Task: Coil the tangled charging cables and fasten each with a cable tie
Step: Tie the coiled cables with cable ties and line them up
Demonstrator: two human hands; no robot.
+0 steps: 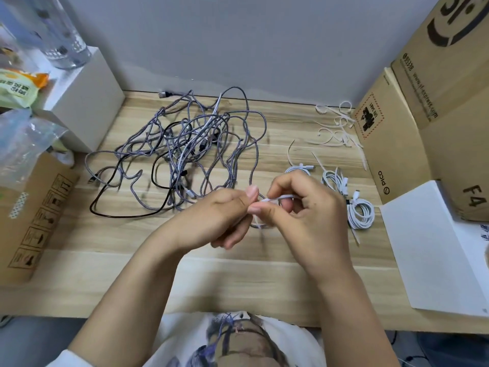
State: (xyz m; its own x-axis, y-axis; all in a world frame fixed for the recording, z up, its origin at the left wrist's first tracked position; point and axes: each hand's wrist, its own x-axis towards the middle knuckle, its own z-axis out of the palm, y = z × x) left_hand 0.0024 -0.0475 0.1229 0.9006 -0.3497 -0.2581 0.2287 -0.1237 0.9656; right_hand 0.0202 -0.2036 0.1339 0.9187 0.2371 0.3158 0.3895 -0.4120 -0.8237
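Basically mid-fastening: left hand (pixel 227 210) and right hand (pixel 296 205) both pinching a white cable tie (pixel 277 198) (lying crosswise between them), tangled cables (pixel 185 149) beyond.

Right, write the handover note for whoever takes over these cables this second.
Left hand and right hand: together pinching a thin white cable tie above the light wooden desk; a small coil seems to hang beneath, mostly hidden.
Done: three tied white cable coils at the right.
Left: the tangled heap of grey braided, black and white cables at centre-left.
Spare white cable ties lie far right by the brown cardboard boxes.
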